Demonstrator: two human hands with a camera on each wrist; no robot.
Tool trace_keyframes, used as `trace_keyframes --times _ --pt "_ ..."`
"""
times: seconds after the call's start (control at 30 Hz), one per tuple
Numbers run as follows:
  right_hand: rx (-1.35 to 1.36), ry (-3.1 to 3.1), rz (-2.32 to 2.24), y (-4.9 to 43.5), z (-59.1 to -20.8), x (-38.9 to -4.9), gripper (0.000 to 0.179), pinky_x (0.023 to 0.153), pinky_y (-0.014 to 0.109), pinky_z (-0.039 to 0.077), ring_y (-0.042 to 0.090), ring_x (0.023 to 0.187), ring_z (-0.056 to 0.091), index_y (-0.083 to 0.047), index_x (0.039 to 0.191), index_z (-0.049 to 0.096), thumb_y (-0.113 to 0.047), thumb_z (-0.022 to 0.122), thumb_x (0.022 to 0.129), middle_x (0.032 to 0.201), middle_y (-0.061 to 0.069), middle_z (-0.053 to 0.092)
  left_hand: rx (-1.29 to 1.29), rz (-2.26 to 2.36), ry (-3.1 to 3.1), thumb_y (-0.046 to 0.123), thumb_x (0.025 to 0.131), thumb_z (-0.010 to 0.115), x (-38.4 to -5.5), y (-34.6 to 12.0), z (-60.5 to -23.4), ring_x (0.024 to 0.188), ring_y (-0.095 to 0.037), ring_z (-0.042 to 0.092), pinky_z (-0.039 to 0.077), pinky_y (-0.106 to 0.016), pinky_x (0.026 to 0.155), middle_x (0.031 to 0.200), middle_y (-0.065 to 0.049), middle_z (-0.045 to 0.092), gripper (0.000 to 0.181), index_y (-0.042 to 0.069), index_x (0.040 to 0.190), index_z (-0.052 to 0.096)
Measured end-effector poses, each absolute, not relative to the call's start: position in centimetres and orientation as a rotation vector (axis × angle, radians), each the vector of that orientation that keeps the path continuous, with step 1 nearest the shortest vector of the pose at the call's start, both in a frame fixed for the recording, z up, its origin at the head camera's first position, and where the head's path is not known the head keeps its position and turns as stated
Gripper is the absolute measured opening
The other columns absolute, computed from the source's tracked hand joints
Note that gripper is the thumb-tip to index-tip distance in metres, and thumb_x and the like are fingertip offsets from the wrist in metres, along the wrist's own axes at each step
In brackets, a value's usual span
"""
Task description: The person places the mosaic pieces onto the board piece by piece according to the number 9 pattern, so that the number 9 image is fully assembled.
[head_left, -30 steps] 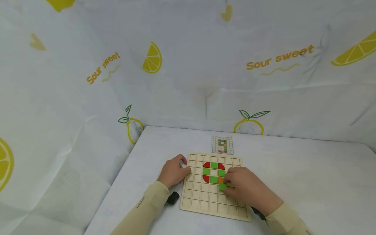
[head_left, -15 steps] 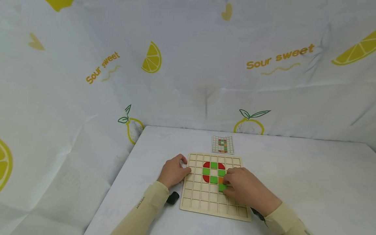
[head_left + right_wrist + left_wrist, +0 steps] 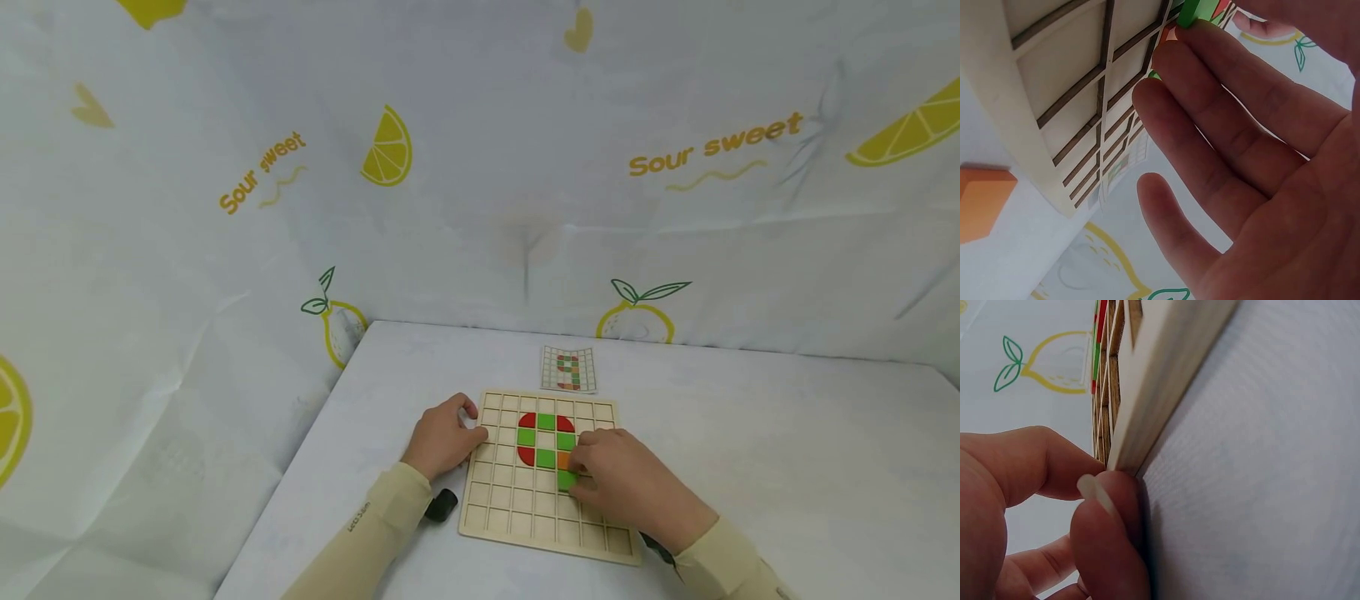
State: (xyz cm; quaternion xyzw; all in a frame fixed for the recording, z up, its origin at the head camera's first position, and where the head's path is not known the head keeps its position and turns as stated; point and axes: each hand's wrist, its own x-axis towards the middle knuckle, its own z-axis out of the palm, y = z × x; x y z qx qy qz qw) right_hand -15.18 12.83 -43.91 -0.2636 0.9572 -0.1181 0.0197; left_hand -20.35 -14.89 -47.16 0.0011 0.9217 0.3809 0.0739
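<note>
A pale wooden grid board [image 3: 501,498] lies on the white table, with red, green and orange tiles forming a ring in its cells. My left hand [image 3: 441,439] grips the board's left edge; in the left wrist view its thumb and fingertips [image 3: 1124,494] meet at that edge. My right hand [image 3: 628,477] pinches a green tile [image 3: 567,481] in the cell just below an orange tile [image 3: 563,460]. From the right wrist, the green tile [image 3: 1192,11] shows tilted at the fingertips, its far part out of frame. The other fingers lie extended over the board.
Behind the board lies a small printed card [image 3: 567,371] showing a coloured grid pattern. Beside the board, an orange block [image 3: 985,201] rests on the table. A black wrist device [image 3: 442,506] sits by the left cuff. A lemon-print cloth [image 3: 480,167] hangs behind the table.
The green tile has moved slightly down and left, now more squarely in its cell under the orange tile. My right hand shifted slightly with it; the left hand stayed put.
</note>
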Motion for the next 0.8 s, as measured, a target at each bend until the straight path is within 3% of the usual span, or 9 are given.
trace_keyframes --times 0.8 --pt "-0.767 2.951 -0.371 12.49 -43.77 -15.12 0.011 0.100 0.045 0.056 0.004 0.082 0.060 -0.021 0.091 0.082 -0.025 0.090 0.084 0.085 -0.015 0.068 0.014 1.156 2.770 0.023 0.091 0.074 -20.16 -14.81 -47.05 0.049 -0.012 0.059 0.047 -0.030 0.055 0.069 0.001 0.066 0.024 0.015 0.112 0.065"
